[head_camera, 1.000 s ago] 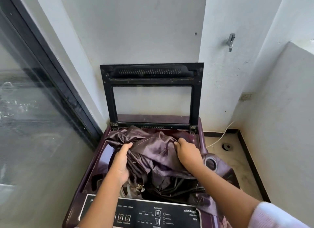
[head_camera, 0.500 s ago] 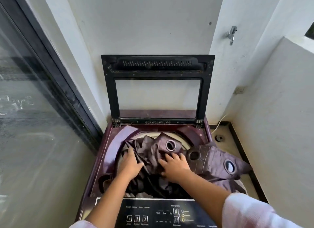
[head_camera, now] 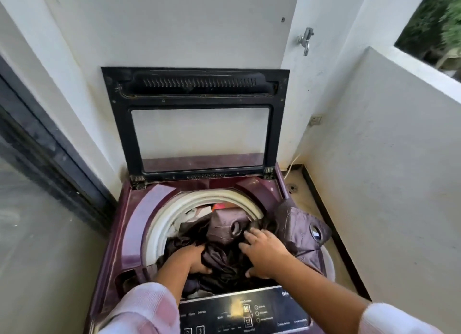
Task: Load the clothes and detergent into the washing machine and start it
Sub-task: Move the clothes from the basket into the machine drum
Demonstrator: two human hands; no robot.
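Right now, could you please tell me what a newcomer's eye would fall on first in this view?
The two hands in the middle foreground: the left hand grips and the right hand presses flat on a shiny dark purple curtain bunched in the tub of the maroon washing machine. One eyeleted end of it drapes over the right rim. Behind, the black-framed lid stands upright against the white wall.

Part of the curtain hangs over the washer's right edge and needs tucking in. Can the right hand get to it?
Probably yes. The right hand presses cloth in the drum beside the curtain flap draped over the edge; nothing lies between them, and the lid stands open.
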